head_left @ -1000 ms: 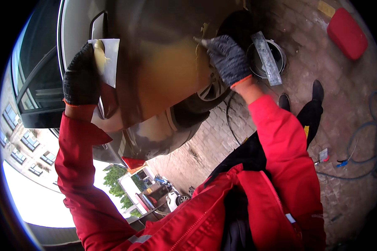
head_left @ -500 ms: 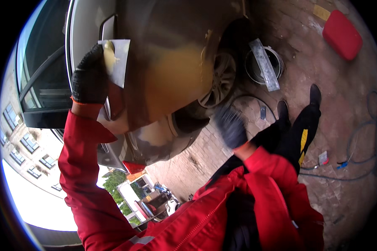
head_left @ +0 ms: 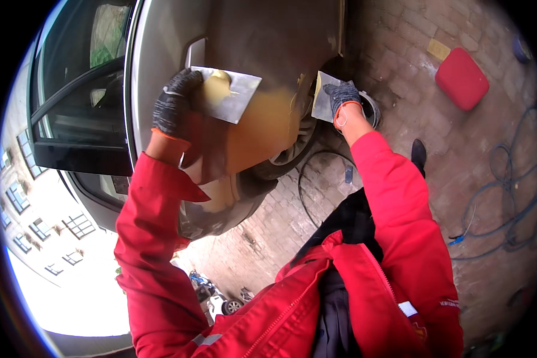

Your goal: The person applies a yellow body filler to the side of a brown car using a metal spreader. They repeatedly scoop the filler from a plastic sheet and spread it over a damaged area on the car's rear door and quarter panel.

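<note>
My gloved left hand [head_left: 178, 104] holds a flat metal plate [head_left: 241, 98], with yellow putty [head_left: 216, 86] lying near its upper edge. My gloved right hand [head_left: 345, 99] grips a spreader [head_left: 323, 101], yellow along its left edge, near the wheel [head_left: 289, 154] of the car [head_left: 262, 36]. A tan patch [head_left: 265, 122] covers the lower panel. On the paved ground [head_left: 459, 143], a bucket [head_left: 374, 111] stands partly hidden behind that hand.

The right hand [head_left: 344, 95] and its flat plate [head_left: 322, 101] hid much of the bucket [head_left: 372, 111] toward two o'clock. Toward ten, the left hand's [head_left: 176, 104] fingertips were partly lost behind the spreader [head_left: 240, 98]. The upper edge cropped the car [head_left: 250, 36] at twelve; toward seven, the white vehicle [head_left: 219, 305] was too small for detail.
</note>
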Action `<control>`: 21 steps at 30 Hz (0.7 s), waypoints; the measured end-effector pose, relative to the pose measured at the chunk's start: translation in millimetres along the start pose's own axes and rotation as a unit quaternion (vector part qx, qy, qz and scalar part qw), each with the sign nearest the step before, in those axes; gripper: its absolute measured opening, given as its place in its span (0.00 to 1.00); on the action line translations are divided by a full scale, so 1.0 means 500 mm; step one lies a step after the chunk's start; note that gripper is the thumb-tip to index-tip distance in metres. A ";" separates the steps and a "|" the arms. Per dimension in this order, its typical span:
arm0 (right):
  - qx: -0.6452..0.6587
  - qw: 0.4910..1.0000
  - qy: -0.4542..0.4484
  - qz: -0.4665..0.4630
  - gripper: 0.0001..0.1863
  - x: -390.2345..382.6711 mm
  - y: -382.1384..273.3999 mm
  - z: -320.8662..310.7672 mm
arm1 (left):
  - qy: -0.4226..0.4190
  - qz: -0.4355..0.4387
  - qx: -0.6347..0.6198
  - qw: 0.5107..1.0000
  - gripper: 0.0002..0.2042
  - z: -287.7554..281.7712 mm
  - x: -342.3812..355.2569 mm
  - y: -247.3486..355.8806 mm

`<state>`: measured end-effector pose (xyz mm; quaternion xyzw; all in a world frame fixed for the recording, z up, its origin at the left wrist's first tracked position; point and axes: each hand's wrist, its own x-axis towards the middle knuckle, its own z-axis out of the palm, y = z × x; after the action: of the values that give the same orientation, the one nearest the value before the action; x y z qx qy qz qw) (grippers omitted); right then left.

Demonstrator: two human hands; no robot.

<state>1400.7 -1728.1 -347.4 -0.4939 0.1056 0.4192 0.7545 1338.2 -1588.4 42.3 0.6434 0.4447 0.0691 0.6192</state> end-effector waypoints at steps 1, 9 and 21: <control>0.035 0.999 0.002 0.026 0.15 -0.001 -0.006 0.000 | 0.009 0.021 0.032 0.999 0.08 0.005 0.002 -0.001; -0.310 0.907 -0.026 -0.283 0.19 0.028 -0.059 0.073 | -0.028 0.007 0.019 0.999 0.07 0.046 0.044 0.018; -0.301 0.770 -0.399 -0.397 0.17 -0.436 0.083 0.045 | -0.016 -0.003 -0.009 1.000 0.05 0.026 0.022 0.025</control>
<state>1227.9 -1817.6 -238.6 -0.4821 -0.5417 0.2518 0.6409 1359.0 -1588.9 44.8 0.6379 0.4360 0.0611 0.6319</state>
